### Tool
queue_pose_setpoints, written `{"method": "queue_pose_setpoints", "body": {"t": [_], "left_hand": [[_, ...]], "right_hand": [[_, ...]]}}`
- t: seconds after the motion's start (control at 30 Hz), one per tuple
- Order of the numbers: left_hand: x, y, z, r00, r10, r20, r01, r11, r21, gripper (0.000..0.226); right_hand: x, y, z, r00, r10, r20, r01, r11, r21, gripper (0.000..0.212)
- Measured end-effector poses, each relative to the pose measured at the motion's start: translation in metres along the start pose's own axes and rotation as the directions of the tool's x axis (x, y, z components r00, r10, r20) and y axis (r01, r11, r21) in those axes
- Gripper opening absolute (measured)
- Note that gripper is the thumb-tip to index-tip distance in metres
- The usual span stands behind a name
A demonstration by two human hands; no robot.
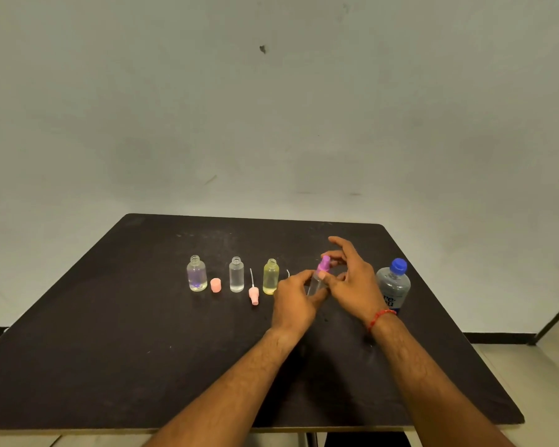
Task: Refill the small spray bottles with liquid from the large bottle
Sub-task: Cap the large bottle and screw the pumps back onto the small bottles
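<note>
Fingers of both hands clamp the purple-capped spray bottle (318, 279); large bottle (393, 287) label reads partly "re".

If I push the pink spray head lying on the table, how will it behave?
The pink spray head with its thin white dip tube lies on its side, so it would probably roll or pivot. It looks light; the tube likely bends easily.

Dim, even indoor light; soft focus, wide-angle bowing at the edges.
</note>
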State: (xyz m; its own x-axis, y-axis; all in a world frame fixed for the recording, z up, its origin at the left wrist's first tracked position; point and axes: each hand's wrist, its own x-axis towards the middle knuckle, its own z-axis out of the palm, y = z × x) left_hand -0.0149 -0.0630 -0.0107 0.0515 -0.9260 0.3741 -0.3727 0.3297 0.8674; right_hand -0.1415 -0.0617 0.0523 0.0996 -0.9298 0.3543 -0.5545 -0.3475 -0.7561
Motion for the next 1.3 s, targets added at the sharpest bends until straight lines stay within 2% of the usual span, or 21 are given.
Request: {"method": "queue_pose_setpoints", "body": {"t": [0.13,0.33,0.53,0.77,0.9,1.03,1.2,1.3], "left_hand": [[0.001,0.0,0.001,1.0,-0.001,-0.017,0.001,1.0,0.002,0.02],[-0.001,0.004,-0.002,1.0,0.009,-0.03,-0.009,1.0,0.001,0.016],[-0.001,0.002,-0.002,1.0,-0.004,-0.02,0.004,1.0,-0.018,0.026],[0.0,0.004,-0.004,0.999,0.019,-0.032,-0.018,0.999,0.041,0.016],[0.001,-0.001,-0.003,1.0,0.004,-0.024,-0.003,1.0,0.01,0.025],[0.001,-0.001,-0.002,1.0,0.003,-0.015,-0.003,1.0,0.014,0.025],[0.002,0.001,-0.002,0.999,0.005,-0.039,-0.005,1.0,0.009,0.015],[0.001,0.001,-0.002,0.999,0.009,-0.035,-0.008,1.0,0.014,0.019]], "right_hand": [[-0.001,0.003,0.003,0.999,0.014,-0.049,-0.008,0.993,0.118,0.06],[-0.003,0.004,0.008,0.993,0.028,-0.115,-0.014,0.993,0.121,0.06],[-0.001,0.012,0.01,0.999,0.034,-0.03,-0.027,0.979,0.201,0.063],[-0.003,0.013,0.013,0.994,0.038,-0.102,-0.019,0.984,0.179,0.054],[-0.002,0.013,0.011,0.998,0.023,-0.061,-0.009,0.976,0.215,0.06],[0.0,0.015,0.01,1.0,0.027,-0.014,-0.023,0.974,0.226,0.06],[-0.002,0.016,0.012,0.995,0.035,-0.088,-0.018,0.982,0.19,0.051],[-0.003,0.018,0.011,0.994,0.035,-0.1,-0.015,0.981,0.193,0.053]]}}
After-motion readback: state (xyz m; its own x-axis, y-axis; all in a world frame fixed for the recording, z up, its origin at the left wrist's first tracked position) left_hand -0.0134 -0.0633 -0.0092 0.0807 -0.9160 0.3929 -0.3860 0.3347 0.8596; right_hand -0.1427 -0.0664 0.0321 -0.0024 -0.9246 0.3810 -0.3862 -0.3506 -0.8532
